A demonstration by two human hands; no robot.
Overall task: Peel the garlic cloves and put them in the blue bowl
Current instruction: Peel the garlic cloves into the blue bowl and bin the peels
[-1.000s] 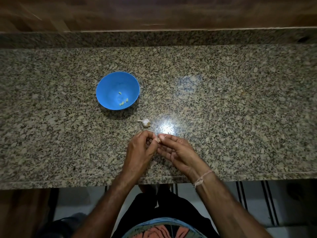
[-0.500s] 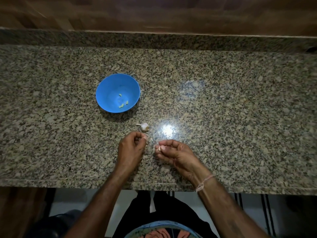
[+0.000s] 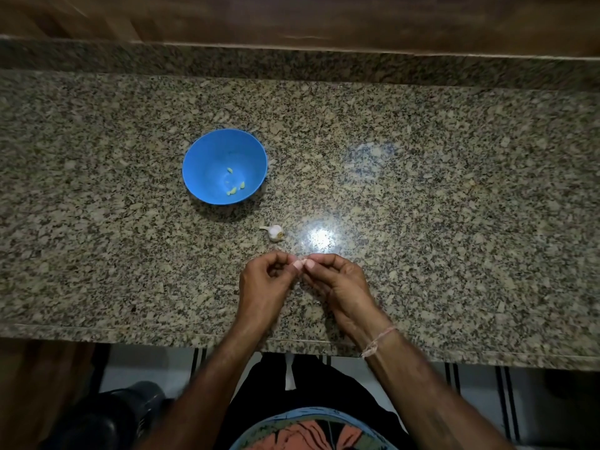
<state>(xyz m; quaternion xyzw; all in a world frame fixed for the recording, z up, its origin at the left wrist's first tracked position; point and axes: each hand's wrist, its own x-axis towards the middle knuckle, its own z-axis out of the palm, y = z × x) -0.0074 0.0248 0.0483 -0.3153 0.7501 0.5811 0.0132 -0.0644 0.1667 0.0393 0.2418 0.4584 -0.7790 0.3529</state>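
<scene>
Speckled granite forms the tabletop (image 3: 454,222), which fills the middle of the head view. Its near edge is seen at 6 o'clock, above a dark lap and a striped floor. Just inside that edge the left hand (image 3: 264,287) and the right hand (image 3: 337,284) are brought together. Both are held with the fingers curled, and a small pale garlic clove (image 3: 300,263) is pinched between the fingertips of the two. How much skin is left on it cannot be determined at this size. A thin cord (image 3: 378,341) is worn on the right wrist.

At 11 o'clock from the fingertips, near but apart, a small garlic bulb (image 3: 275,231) is laid on its side on the tabletop. A bright glare patch (image 3: 319,238) is found at its 3 o'clock. Farther out, at 10 o'clock from the bulb, the blue bowl (image 3: 207,164) is set upright. A few peeled cloves (image 3: 235,187) are gathered in its bottom, toward 5 o'clock.

Progress is judged as partial: several cloves are delivered, one is in work, and more appear to be held in the bulb. Peeling of the pinched clove is to be finished before transfer to the bowl.

At 12 o'clock the tabletop is closed by a raised granite ledge and wood panelling (image 3: 292,17).
</scene>
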